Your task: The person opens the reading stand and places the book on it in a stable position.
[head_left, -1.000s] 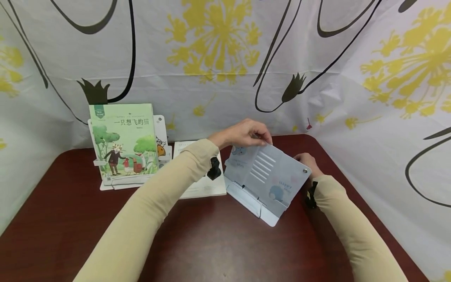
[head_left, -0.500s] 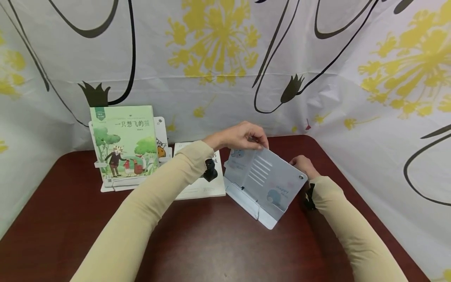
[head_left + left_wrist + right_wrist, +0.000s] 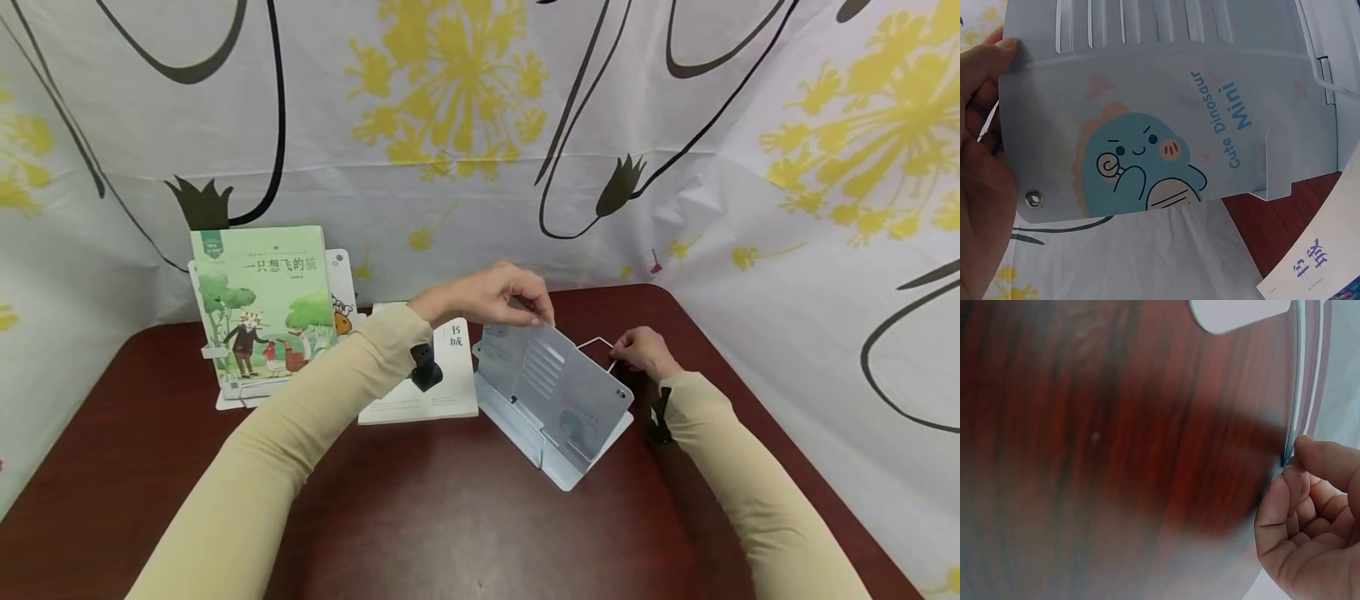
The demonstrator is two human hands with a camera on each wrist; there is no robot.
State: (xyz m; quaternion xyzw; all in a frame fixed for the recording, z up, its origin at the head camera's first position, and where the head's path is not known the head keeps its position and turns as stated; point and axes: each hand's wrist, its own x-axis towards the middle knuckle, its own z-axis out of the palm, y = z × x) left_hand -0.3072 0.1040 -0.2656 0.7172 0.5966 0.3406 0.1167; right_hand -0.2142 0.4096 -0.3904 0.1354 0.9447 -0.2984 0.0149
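A pale blue folding book stand (image 3: 517,367) stands at an angle on the table, its back panel raised from its base plate (image 3: 555,462). At the panel's top edge my left hand (image 3: 501,293) pinches the metal between thumb and fingers. In the left wrist view, a dinosaur print (image 3: 1138,162) and slots show on the panel. Behind it, my right hand (image 3: 647,352) pinches the stand's wire support leg (image 3: 597,340). The right wrist view shows thumb and fingertips on that wire (image 3: 1300,375), the other fingers curled in.
On the left, a second white stand (image 3: 341,271) bears a green picture book (image 3: 288,287). A white-covered book (image 3: 442,392) lies flat between the stands, partly under the left forearm. Patterned cloth (image 3: 465,208) hangs behind the dark red wooden table (image 3: 420,517).
The panel has swung toward the left and stands more upright off its base. My left hand moved left with it. The wire leg now shows behind the panel in my right hand.
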